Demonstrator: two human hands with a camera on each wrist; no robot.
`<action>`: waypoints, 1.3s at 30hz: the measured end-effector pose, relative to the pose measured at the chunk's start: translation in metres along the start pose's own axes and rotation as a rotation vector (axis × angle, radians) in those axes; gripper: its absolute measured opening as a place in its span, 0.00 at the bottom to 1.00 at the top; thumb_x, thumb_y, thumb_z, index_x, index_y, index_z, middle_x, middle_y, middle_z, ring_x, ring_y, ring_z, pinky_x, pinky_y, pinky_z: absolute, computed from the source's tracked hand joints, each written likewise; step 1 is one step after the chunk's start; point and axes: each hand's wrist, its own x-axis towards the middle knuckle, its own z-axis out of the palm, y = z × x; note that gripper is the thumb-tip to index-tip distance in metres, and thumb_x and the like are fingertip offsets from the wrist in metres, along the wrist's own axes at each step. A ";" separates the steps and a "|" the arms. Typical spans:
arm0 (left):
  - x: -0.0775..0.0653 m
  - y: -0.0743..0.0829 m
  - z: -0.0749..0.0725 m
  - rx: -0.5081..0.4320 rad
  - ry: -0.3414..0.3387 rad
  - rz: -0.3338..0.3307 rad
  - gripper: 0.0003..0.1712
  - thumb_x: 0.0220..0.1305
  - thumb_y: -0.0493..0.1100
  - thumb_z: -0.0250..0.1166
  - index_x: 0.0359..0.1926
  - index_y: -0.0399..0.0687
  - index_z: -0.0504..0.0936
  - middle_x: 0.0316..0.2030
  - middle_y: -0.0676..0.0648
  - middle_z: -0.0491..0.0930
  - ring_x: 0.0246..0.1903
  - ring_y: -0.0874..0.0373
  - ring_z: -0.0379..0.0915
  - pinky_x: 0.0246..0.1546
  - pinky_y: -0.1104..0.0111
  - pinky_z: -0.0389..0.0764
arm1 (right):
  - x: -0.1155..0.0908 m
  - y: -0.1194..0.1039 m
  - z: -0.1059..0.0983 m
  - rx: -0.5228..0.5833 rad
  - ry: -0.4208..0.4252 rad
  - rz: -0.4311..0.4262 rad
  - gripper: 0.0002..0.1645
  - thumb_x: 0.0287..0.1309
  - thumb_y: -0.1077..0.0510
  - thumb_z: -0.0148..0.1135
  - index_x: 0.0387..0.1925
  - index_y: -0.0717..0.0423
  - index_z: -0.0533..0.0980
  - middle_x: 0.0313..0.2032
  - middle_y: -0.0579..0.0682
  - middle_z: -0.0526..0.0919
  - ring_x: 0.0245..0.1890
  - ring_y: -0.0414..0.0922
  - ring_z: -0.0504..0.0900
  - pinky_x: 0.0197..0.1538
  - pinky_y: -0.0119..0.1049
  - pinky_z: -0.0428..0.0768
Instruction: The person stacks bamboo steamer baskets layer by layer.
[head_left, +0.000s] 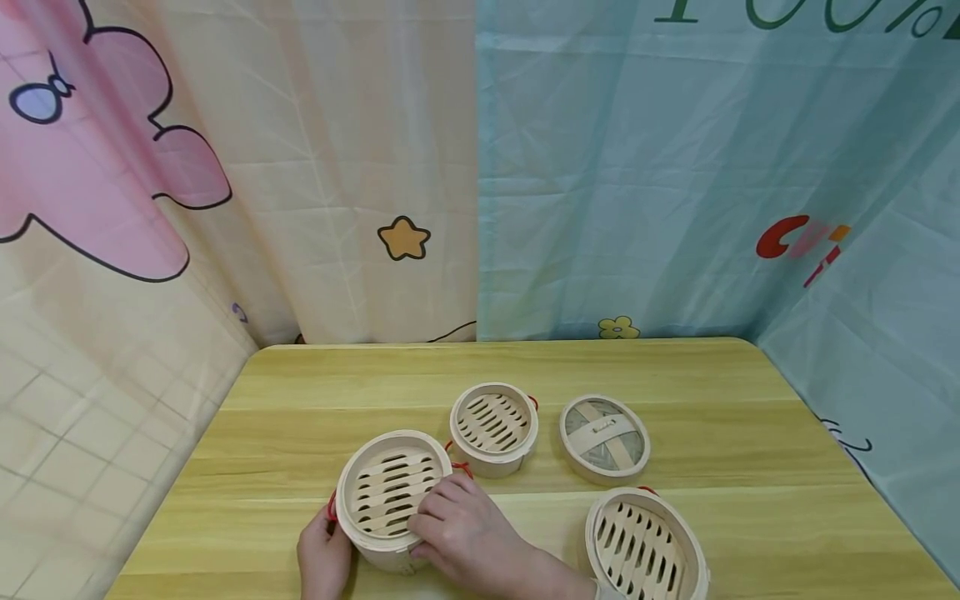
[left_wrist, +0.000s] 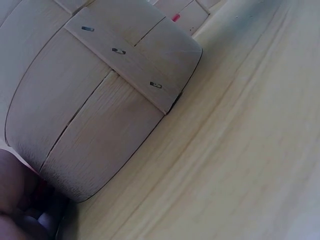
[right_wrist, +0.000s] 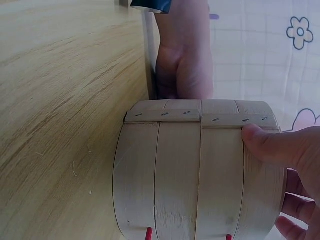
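Near left on the yellow wooden table (head_left: 337, 392), a pale round bamboo steamer (head_left: 393, 492); the left hand (head_left: 324, 557) grips its left side; the right hand (head_left: 468, 532), angled leftward, pinches its rim (thumb outside).

Left hand (head_left: 324, 557) at left, right hand (head_left: 467, 531) and forearm (head_left: 551, 575) aslant, right thumb (right_wrist: 272, 147) opposite bent fingers (right_wrist: 298, 206).

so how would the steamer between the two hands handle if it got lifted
The steamer is probably light, as its slats look bare. Its stapled round wall should stay stiff. On its side, that curve could roll.
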 end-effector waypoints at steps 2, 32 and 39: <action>0.000 -0.001 0.000 0.000 0.000 -0.003 0.11 0.60 0.32 0.58 0.41 0.29 0.81 0.42 0.35 0.79 0.42 0.65 0.72 0.39 0.81 0.66 | 0.000 0.000 0.000 -0.001 0.000 0.000 0.14 0.42 0.44 0.68 0.28 0.46 0.79 0.29 0.39 0.76 0.36 0.39 0.74 0.49 0.34 0.70; -0.006 0.013 -0.003 -0.841 0.147 0.041 0.11 0.63 0.31 0.57 0.43 0.30 0.81 0.35 0.53 0.83 0.39 0.67 0.78 0.42 0.79 0.73 | -0.064 0.037 -0.078 0.154 -0.067 0.131 0.12 0.51 0.56 0.67 0.39 0.54 0.79 0.37 0.42 0.78 0.40 0.39 0.76 0.46 0.31 0.73; -0.005 0.015 0.000 -0.770 0.167 0.046 0.09 0.62 0.29 0.57 0.40 0.32 0.83 0.32 0.56 0.84 0.29 0.68 0.78 0.30 0.83 0.75 | -0.109 0.051 -0.114 0.117 -0.147 0.161 0.10 0.59 0.52 0.60 0.38 0.52 0.80 0.36 0.41 0.78 0.38 0.38 0.75 0.42 0.30 0.74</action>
